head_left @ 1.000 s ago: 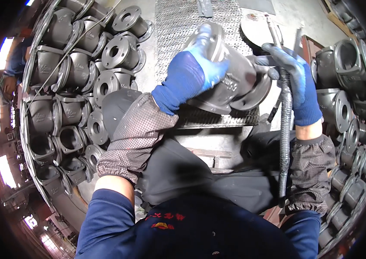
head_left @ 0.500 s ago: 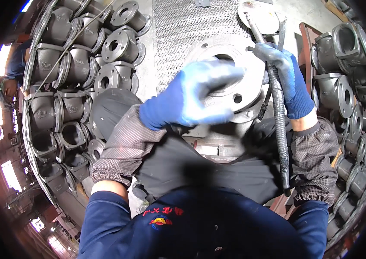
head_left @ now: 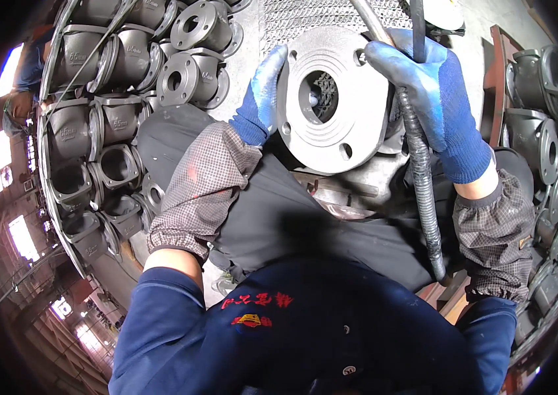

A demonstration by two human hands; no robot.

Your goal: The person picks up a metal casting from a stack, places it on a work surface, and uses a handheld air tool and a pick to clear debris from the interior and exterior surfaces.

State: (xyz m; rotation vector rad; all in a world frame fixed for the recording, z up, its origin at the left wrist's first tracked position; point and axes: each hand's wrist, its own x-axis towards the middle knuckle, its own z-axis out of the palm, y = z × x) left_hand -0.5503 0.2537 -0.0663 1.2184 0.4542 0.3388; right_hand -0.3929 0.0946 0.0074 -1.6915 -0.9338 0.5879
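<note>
A grey cast-metal valve body (head_left: 331, 148) stands before me, its round flange facing up, with bolt holes around a central bore. Wire mesh shows through the bore. My left hand (head_left: 267, 89), in a blue glove, grips the flange's left rim; some of its fingers are hidden behind the edge. On the right, my gloved right hand (head_left: 424, 85) is closed around a metal rod (head_left: 372, 20) and a black ribbed hose (head_left: 426, 191). The hose hangs down past my right knee. The rod's far end is out of view.
Stacked flanged castings (head_left: 121, 59) fill the left side. More castings (head_left: 529, 145) are piled at the right beside a reddish metal frame (head_left: 504, 72). Metal mesh (head_left: 305, 20) lies on the floor ahead. A pale round disc (head_left: 445, 13) sits at the far right. Another person (head_left: 29, 66) is at the far left.
My left hand has moved left from over the flange to its rim. The casting now sits tilted and nearer. My right hand keeps its hold on the rod and hose.
</note>
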